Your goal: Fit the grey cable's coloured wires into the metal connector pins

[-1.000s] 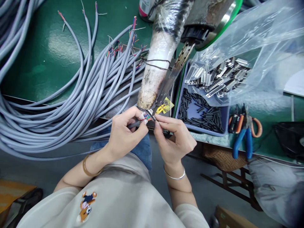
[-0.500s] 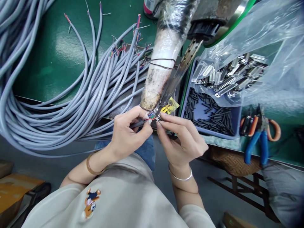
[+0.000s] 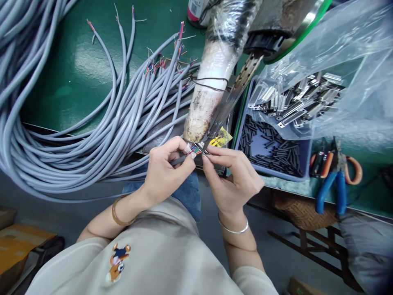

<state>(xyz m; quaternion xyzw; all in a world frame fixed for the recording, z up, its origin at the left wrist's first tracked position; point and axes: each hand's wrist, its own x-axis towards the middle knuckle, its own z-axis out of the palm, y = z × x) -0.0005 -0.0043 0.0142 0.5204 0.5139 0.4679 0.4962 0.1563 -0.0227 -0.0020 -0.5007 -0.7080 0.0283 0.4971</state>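
My left hand [image 3: 162, 172] pinches thin grey cable end with coloured wires [image 3: 190, 151]; my right hand [image 3: 233, 176] pinches small metal connector [image 3: 201, 147], now pulled nearer, wires meeting pins between fingertips

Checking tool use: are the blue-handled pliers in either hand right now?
No. The blue-handled pliers lie on the bench at the right, while the left hand and right hand pinch a small connector.

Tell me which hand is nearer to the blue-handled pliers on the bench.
Right. The right hand is between the left hand and the blue-handled pliers, which lie off to its right on the bench edge. The left hand is farther away, on the far side of the right hand.
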